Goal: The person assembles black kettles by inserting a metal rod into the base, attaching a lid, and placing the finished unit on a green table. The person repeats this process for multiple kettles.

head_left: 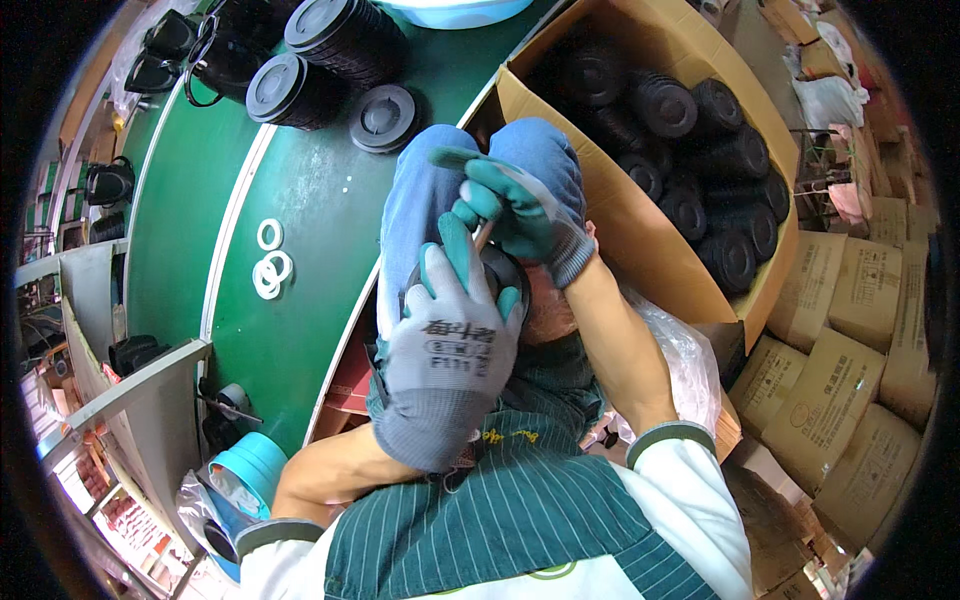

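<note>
Over my lap, my left hand (pixel 445 340), in a grey glove with green fingertips, curls its fingers round a dark round lid (pixel 508 268). Most of that lid is hidden beneath the glove. My right hand (pixel 515 210), gloved alike, is closed just above it, with one finger stretched to the left. A thin, light-coloured stick-like tool (pixel 484 236) runs from its pinch down toward the lid; the grip covers the tool's upper end. On the green table ahead lies a single black lid (pixel 385 118), beside stacks of similar black lids (pixel 280 88).
Several white rings (pixel 270 272) lie on the green table (pixel 300 190) at my left. An open carton (pixel 590 150) on my right holds stacks of black lids (pixel 665 107). Black pots (pixel 225 55) stand far left, a blue bucket (pixel 250 470) near left, closed cartons (pixel 825 395) far right.
</note>
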Demonstrator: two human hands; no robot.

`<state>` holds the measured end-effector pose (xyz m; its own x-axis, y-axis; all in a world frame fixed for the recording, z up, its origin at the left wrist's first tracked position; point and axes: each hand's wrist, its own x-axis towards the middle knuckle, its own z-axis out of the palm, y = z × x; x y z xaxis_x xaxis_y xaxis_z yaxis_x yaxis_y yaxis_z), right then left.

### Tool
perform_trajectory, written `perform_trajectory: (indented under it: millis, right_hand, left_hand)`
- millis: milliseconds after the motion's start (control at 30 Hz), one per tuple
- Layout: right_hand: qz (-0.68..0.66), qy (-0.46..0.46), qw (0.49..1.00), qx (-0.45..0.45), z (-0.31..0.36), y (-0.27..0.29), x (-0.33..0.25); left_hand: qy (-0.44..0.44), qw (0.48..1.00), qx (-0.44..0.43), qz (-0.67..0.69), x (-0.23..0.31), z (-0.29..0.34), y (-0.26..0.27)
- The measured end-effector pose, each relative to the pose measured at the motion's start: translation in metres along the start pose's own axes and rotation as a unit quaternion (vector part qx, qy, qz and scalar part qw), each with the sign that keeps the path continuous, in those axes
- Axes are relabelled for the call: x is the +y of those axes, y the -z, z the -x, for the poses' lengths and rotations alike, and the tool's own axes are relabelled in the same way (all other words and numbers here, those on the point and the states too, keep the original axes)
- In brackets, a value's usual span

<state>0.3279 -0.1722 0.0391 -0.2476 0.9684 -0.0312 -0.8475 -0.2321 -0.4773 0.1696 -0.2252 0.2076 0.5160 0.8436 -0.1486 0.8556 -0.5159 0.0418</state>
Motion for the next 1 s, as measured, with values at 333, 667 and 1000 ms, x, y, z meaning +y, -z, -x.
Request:
perform_trajectory:
  millis: [333, 667, 1000]
  right_hand:
    - [0.249, 0.131, 0.956, -0.077, 0.082, -0.076, -0.021]
    - [0.704, 0.002, 0.603, -0.376, 0.055, -0.147, -0.033]
    - [0.757, -0.106, 0.518, -0.385, -0.005, -0.188, 0.015]
  left_hand:
    - [-0.259, 0.849, 0.013, 0.461, -0.106, -0.078, -0.012]
    - [-0.403, 0.747, -0.053, 0.527, -0.085, -0.158, -0.054]
    - [-0.508, 0.578, -0.125, 0.626, -0.02, -0.184, -0.091]
